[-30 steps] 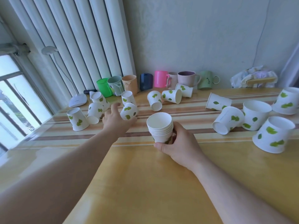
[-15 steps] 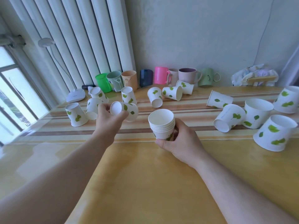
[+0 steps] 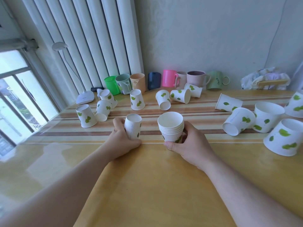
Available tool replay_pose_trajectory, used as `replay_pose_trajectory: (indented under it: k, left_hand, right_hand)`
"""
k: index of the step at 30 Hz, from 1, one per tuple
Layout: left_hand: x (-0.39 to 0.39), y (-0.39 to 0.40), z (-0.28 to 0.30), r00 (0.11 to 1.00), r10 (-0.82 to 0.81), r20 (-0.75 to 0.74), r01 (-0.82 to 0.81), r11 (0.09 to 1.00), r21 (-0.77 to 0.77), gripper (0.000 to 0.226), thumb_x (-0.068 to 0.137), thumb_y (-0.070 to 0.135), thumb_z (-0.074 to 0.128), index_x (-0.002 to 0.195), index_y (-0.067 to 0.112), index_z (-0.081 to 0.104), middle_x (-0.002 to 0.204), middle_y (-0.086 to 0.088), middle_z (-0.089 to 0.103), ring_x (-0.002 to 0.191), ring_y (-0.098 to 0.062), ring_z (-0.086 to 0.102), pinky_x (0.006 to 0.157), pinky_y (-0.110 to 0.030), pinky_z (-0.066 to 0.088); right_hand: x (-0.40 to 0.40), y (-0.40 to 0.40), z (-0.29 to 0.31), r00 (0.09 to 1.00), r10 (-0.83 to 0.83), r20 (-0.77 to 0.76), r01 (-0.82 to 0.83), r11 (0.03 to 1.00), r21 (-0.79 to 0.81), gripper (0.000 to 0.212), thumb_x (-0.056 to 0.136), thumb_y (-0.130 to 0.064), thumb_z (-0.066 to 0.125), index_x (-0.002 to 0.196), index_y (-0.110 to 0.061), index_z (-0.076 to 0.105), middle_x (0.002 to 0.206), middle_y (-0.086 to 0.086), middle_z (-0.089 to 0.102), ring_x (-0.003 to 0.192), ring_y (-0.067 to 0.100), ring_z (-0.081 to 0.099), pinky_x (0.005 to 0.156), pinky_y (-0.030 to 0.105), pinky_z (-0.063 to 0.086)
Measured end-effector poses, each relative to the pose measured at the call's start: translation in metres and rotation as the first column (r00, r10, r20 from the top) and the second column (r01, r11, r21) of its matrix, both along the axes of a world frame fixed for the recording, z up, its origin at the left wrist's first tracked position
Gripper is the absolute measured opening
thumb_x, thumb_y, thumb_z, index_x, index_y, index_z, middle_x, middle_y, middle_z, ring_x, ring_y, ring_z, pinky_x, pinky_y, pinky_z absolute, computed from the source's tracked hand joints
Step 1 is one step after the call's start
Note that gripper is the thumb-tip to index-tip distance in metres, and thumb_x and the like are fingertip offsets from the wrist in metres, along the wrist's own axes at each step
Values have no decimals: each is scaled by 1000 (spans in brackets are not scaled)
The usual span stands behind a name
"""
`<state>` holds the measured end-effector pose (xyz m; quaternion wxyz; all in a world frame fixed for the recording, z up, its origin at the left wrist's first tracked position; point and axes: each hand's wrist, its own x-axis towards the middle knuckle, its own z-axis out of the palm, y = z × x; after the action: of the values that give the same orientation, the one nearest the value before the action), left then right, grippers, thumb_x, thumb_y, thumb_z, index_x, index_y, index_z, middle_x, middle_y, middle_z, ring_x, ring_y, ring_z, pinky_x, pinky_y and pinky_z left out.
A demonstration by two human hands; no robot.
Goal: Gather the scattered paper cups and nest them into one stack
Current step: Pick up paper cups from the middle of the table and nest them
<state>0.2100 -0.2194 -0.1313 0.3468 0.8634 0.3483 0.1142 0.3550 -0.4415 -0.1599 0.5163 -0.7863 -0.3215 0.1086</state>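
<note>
A: Hands first, then. What has each got?

B: Left hand is wrapped round a single white paper cup with green leaf prints, held bottom-up just above the table. Right hand clasps the nested stack of white paper cups, mouth up, low on its wall.

A: How will the single cup handle?

B: Light and thin-walled, I'd judge; squeeze hard and it dents. Take it mid-wall, turn it over, then drop it in.

A: And beyond the hands?

B: More loose leaf-print paper cups lie past the left hand, some tipped on their sides; larger ones sit well out beyond the right hand. The table looks glossy, so cups may slide. Behind them, coloured plastic and ceramic mugs line the wall, with a window off to the left.
</note>
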Motion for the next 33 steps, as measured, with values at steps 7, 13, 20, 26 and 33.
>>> replay_pose_trajectory:
  k: [7, 13, 20, 26, 33]
  left_hand:
    - [1, -7, 30, 951, -78, 298, 127, 981, -148, 57, 84, 28, 92, 121, 33, 49, 125, 1, 64, 104, -22, 72, 74, -36, 62]
    - [16, -33, 77, 778, -28, 628, 347, 852, -391, 67, 81, 43, 80, 144, 44, 59, 139, -15, 61, 111, -24, 75, 101, -54, 59]
    - [30, -48, 88, 824, -275, 495, 323, 946, -13, 118, 75, 47, 91, 163, 57, 13, 127, 2, 76, 121, -17, 71, 110, -50, 54]
    - [34, -66, 81, 863, -472, 182, 402, 858, 319, 116, 82, 39, 85, 161, 65, 3, 143, 20, 64, 127, -14, 63, 110, -33, 51]
    - [37, -47, 57, 822, -446, 353, 493, 869, -51, 104, 78, 85, 64, 166, 55, 16, 156, 13, 57, 140, -2, 54, 111, -28, 45]
  right_hand:
    - [0, 0, 0, 1000, 4, 5, -4, 1000, 0, 60, 73, -43, 95, 123, -41, 63, 106, -17, 72, 92, 6, 66, 77, 29, 55]
    - [-1, -1, 1, 1000, 10, 12, -10, 1000, 13, 58, 75, -42, 95, 122, -42, 62, 107, -18, 72, 96, 8, 67, 80, 31, 56]
    - [-4, -3, 4, 1000, 20, 4, -20, 1000, 14, 58, 76, -40, 94, 122, -45, 59, 109, -19, 73, 99, 5, 68, 82, 27, 56]
    - [-6, -3, 5, 999, 42, 21, -43, 999, 9, 62, 78, -39, 94, 131, -42, 60, 112, -22, 70, 99, -2, 65, 75, 16, 47]
    - [-1, -3, 3, 999, 30, 16, -29, 1000, -11, 60, 77, -43, 94, 128, -41, 61, 112, -21, 72, 99, 2, 66, 78, 24, 52]
